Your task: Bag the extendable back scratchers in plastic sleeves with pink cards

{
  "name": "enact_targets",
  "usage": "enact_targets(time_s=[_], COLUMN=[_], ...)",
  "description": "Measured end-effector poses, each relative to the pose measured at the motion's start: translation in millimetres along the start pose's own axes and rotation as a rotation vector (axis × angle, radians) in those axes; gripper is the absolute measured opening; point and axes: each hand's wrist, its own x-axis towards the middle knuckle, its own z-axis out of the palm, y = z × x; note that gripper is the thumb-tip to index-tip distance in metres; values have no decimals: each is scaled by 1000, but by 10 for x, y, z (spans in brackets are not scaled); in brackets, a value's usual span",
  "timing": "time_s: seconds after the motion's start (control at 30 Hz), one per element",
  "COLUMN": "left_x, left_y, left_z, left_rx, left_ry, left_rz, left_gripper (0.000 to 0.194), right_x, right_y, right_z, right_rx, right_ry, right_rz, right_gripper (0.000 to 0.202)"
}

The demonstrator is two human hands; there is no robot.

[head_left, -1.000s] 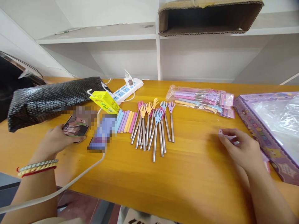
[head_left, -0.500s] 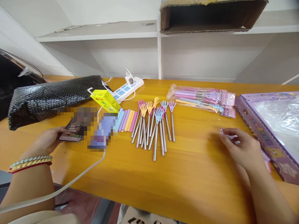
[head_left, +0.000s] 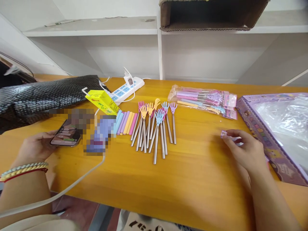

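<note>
My left hand [head_left: 36, 146] is closed around the edge of a lit phone [head_left: 64, 137] at the table's left. My right hand [head_left: 249, 152] pinches a small purple-and-white printed piece [head_left: 223, 133] between thumb and fingers, just above the table on the right; part of it is hidden by the fingers. Between the hands lie several metal-rod back scratchers [head_left: 159, 118] with pink, yellow, blue and purple hand-shaped heads, fanned out and overlapping. Beside them, a row of pastel handle tubes [head_left: 127, 123] lies side by side.
Bagged back scratchers [head_left: 204, 100] lie at the back. A purple printed box [head_left: 262, 134] with clear plastic stands right. A yellow drink carton [head_left: 102, 102], power strip [head_left: 126, 90], black bubble-wrapped parcel [head_left: 48, 98] and blurred blue packet [head_left: 101, 133] occupy the left. A white cable [head_left: 79, 184] crosses the front.
The whole view has shifted slightly, so things appear further left. The small printed piece in my right hand shows more of its face. Both hands keep their holds.
</note>
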Motion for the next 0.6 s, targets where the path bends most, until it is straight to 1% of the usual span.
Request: enact_targets(time_s=[0.07, 0.17, 0.2, 0.27, 0.37, 0.53, 0.6], left_x=[-10, 38, 64, 110, 117, 19, 18], left_y=[-2, -36, -53, -85, -105, -67, -51], left_z=[-50, -152, -185, -238, -262, -187, -169], left_rx=[-9, 21, 30, 43, 89, 158, 203], left_ry=[-79, -219, -258, -294, -286, -322, -291], left_rz=[-30, -45, -39, -17, 6, 7, 42], left_gripper=[31, 51, 54, 58, 58, 46, 43], right_x=[2, 2, 1, -2, -5, -4, -4], right_y=[-2, -13, -16, -18, -13, -5, -9], right_z=[0, -1, -1, 1, 12, 20, 15], right_rx=[1, 0, -2, -3, -7, -13, -16], right_ry=[1, -2, -5, -10, -9, -13, -11], right_rz=[7, 22, 25, 29, 31, 12, 3], right_gripper=[24, 24, 25, 25, 24, 25, 25])
